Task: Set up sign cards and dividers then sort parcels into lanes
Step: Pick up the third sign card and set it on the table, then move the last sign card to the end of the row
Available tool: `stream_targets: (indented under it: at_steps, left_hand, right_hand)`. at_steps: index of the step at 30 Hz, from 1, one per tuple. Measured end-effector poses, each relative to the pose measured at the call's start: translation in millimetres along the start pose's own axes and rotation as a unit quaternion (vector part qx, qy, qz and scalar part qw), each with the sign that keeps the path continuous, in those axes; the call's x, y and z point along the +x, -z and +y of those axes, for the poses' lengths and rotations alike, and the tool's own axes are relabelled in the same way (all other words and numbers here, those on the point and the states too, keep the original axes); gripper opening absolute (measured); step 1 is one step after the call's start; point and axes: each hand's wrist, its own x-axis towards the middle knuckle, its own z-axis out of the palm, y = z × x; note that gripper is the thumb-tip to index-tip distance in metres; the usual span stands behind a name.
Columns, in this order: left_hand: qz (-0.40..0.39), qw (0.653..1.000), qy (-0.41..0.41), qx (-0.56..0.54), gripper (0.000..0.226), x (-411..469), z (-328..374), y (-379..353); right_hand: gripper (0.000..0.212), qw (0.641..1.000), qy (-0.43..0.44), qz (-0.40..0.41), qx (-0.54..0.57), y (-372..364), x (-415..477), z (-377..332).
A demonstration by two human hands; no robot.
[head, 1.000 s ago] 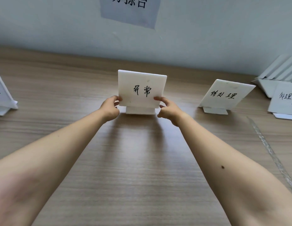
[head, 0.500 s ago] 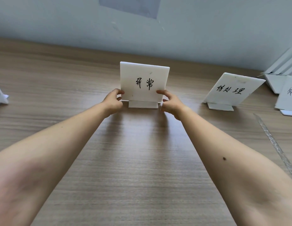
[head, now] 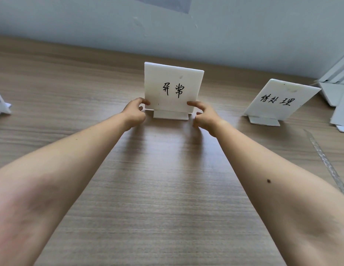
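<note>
placement step: left hand (head: 134,114) and right hand (head: 205,117) pinch lower corners of the upright sign card (head: 173,87) on the bench (head: 167,189). next likely calls for a gentle release.

Open tabletop (head: 167,189) nearside — sign card (head: 173,87) centre, second card (head: 278,100) right obstruct.

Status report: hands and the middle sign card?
Left hand, right hand: pinching lower corners of middle sign card. Card stands on its base. Nothing in the way; neighbouring card stands apart, to the right.
</note>
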Motion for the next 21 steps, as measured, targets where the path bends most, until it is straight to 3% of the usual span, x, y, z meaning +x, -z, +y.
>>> stream_targets:
  at_steps: [5, 8, 15, 21]
  left_hand:
    - [0.035, 0.999, -0.007, 0.032, 0.044, -22, -15, 9]
    - [0.065, 0.992, -0.009, 0.111, 0.035, -49, -28, 24]
    - [0.088, 0.971, 0.005, 0.223, 0.058, -134, -59, 101]
    - [0.114, 0.962, 0.013, 0.249, 0.069, -192, -71, 184]
  right_hand:
    - [0.06, 0.998, -0.041, 0.029, -0.023, -6, -17, 12]
    - [0.05, 0.993, -0.082, 0.051, -0.065, -13, -40, 15]
    - [0.033, 0.988, -0.091, 0.079, -0.097, -48, -109, -7]
    - [0.044, 0.993, -0.054, 0.043, -0.097, -110, -166, -53]
